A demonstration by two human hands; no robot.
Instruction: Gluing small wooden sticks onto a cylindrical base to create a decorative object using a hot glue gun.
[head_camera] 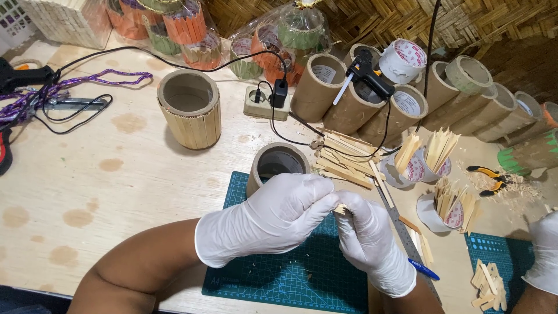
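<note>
Pinching a small wooden stick (340, 209), the gloved left hand (273, 218) and right hand (369, 238) are held above the green cutting mat (290, 279).

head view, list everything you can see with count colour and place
cutting mat: two, teal, one under the hands, one at the right edge
wood stick: one, pale, pinched between both hands
cardboard tube: one, brown, upright behind the hands
stick-covered tube: one, tan, upright, centre left
bare tubes: a row, brown, lying top right
glue gun: one, black, resting on the tubes
stick pile: pale, right of the upright tube
ruler: one, metal, right of the mat
cutters: one, yellow and black, far right
other person's hand: one, white glove, right edge
left hand: white glove
right hand: white glove
</note>
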